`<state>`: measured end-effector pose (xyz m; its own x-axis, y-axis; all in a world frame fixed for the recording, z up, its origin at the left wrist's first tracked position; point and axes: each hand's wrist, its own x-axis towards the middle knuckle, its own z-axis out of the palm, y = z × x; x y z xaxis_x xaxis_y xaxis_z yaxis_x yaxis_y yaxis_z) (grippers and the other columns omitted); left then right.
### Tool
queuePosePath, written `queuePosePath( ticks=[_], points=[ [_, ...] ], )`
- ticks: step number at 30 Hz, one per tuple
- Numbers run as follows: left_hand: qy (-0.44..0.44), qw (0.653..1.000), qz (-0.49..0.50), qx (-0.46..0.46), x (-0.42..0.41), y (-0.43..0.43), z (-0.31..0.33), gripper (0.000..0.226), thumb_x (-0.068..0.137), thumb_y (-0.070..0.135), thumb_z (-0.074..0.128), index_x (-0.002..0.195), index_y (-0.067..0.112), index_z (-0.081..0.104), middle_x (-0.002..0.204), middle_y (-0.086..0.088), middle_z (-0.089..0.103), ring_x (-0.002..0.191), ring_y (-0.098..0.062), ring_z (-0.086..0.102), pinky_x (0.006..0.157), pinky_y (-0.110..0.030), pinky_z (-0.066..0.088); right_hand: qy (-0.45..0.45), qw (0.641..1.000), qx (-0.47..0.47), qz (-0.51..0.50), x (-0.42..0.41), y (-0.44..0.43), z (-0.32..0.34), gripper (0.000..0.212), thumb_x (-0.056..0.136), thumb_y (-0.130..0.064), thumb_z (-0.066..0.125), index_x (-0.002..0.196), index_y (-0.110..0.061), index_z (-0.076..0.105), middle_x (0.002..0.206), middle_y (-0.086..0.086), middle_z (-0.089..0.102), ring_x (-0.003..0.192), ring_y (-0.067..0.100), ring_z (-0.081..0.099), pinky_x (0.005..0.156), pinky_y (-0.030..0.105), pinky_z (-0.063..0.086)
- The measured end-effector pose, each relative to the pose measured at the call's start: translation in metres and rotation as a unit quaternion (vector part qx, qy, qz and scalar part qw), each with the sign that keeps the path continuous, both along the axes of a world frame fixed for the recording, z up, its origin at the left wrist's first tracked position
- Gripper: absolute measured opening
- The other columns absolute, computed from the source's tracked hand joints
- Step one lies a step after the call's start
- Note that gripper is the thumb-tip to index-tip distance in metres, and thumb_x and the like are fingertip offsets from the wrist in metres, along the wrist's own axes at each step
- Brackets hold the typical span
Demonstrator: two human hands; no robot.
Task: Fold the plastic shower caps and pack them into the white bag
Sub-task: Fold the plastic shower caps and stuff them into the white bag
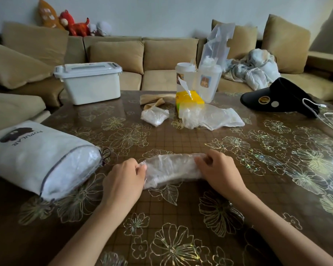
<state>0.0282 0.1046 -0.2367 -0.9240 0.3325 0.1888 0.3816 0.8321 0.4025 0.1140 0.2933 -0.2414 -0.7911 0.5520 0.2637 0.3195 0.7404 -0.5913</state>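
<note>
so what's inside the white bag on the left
Crumpled clear plastic shows at the zipper end of the white bag, apparently packed shower caps. The fabric hides how many lie deeper.

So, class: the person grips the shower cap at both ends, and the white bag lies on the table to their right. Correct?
Not quite. The head view shows the white bag lying on the table to their left, not right. The left hand and right hand do grip the shower cap at both ends.

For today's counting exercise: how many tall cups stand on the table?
2: the left cup behind the yellow box, the right cup beside it; none apparently hidden.
</note>
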Motion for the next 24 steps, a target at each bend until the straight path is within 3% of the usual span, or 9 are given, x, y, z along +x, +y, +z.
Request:
queuePosePath(
  ticks=[3, 8, 11, 14, 15, 17, 20, 22, 24],
  points=[
    [0.01, 1.0, 0.018, 0.003, 0.0, 0.002, 0.001, 0.018, 0.094, 0.037, 0.051, 0.093, 0.02, 0.045, 0.063, 0.009, 0.05, 0.046, -0.004, 0.041, 0.039, -0.02, 0.023, -0.015, 0.999, 0.034, -0.016, 0.0, -0.004, -0.003, 0.014, 0.092, -0.03, 0.053, 0.093, -0.016, 0.052, 0.097, -0.003, 0.051, 0.078, 0.017, 0.047, 0.065, 0.029, 0.034],
    [0.02, 1.0, 0.016, 0.009, -0.004, 0.0, -0.002, 0.016, 0.09, 0.035, 0.058, 0.085, 0.02, 0.057, 0.086, 0.006, 0.047, 0.073, -0.012, 0.048, 0.048, -0.02, 0.03, -0.099, 0.989, 0.114, 0.01, 0.002, 0.001, -0.001, 0.032, 0.09, -0.032, 0.049, 0.118, -0.018, 0.056, 0.118, 0.002, 0.047, 0.108, 0.019, 0.045, 0.083, 0.029, 0.037],
    [-0.086, 0.987, -0.007, 0.138, -0.009, -0.001, 0.002, 0.012, 0.084, 0.025, 0.065, 0.078, 0.016, 0.06, 0.085, 0.004, 0.052, 0.079, -0.014, 0.051, 0.054, -0.019, 0.03, -0.134, 0.987, -0.069, 0.057, 0.006, 0.006, 0.011, 0.054, 0.069, -0.038, 0.05, 0.12, -0.021, 0.058, 0.118, 0.0, 0.046, 0.115, 0.019, 0.039, 0.1, 0.037, 0.036],
    [-0.232, 0.925, -0.019, 0.299, -0.008, -0.001, 0.013, 0.013, 0.085, 0.027, 0.065, 0.088, 0.015, 0.061, 0.082, 0.002, 0.061, 0.078, -0.013, 0.056, 0.059, -0.024, 0.035, -0.051, 0.946, -0.303, 0.104, 0.012, 0.008, 0.027, 0.046, 0.073, -0.031, 0.056, 0.115, -0.013, 0.06, 0.114, 0.006, 0.06, 0.095, 0.015, 0.057, 0.075, 0.026, 0.05],
    [-0.249, 0.91, -0.019, 0.331, -0.008, -0.001, 0.014, 0.015, 0.086, 0.029, 0.064, 0.092, 0.015, 0.061, 0.086, 0.002, 0.062, 0.081, -0.011, 0.056, 0.06, -0.024, 0.035, -0.014, 0.952, -0.29, 0.101, 0.013, 0.006, 0.03, 0.036, 0.082, -0.026, 0.059, 0.115, -0.011, 0.059, 0.112, 0.006, 0.062, 0.093, 0.014, 0.059, 0.072, 0.024, 0.048],
    [-0.241, 0.902, -0.02, 0.357, -0.006, 0.004, 0.015, 0.017, 0.088, 0.029, 0.062, 0.098, 0.016, 0.061, 0.092, 0.002, 0.064, 0.084, -0.008, 0.058, 0.061, -0.022, 0.036, 0.042, 0.984, -0.153, 0.084, 0.007, 0.002, 0.034, 0.027, 0.092, -0.026, 0.055, 0.115, -0.013, 0.058, 0.112, 0.003, 0.063, 0.098, 0.014, 0.058, 0.081, 0.028, 0.048],
    [-0.178, 0.918, -0.021, 0.353, -0.002, 0.009, 0.01, 0.011, 0.091, 0.025, 0.058, 0.099, 0.018, 0.06, 0.093, 0.003, 0.065, 0.086, -0.01, 0.062, 0.062, -0.021, 0.045, 0.009, 0.99, 0.004, 0.138, -0.019, -0.023, 0.035, 0.036, 0.097, -0.038, 0.044, 0.117, -0.012, 0.057, 0.116, 0.002, 0.06, 0.107, 0.018, 0.054, 0.092, 0.035, 0.044],
    [-0.191, 0.901, -0.04, 0.387, 0.002, 0.009, 0.008, 0.005, 0.092, 0.02, 0.058, 0.095, 0.022, 0.06, 0.091, 0.004, 0.067, 0.086, -0.01, 0.064, 0.067, -0.024, 0.051, -0.025, 0.985, 0.008, 0.171, -0.036, -0.036, 0.033, 0.04, 0.099, -0.04, 0.036, 0.098, -0.009, 0.06, 0.097, 0.006, 0.061, 0.093, 0.021, 0.054, 0.078, 0.031, 0.041],
    [-0.242, 0.865, -0.066, 0.434, 0.003, 0.006, 0.011, 0.011, 0.09, 0.013, 0.059, 0.095, 0.023, 0.061, 0.091, 0.002, 0.069, 0.084, -0.009, 0.066, 0.071, -0.025, 0.055, -0.036, 0.981, -0.052, 0.184, -0.048, -0.039, 0.033, 0.048, 0.099, -0.044, 0.032, 0.069, -0.011, 0.047, 0.068, 0.002, 0.049, 0.07, 0.019, 0.046, 0.061, 0.03, 0.033]
  ],
)
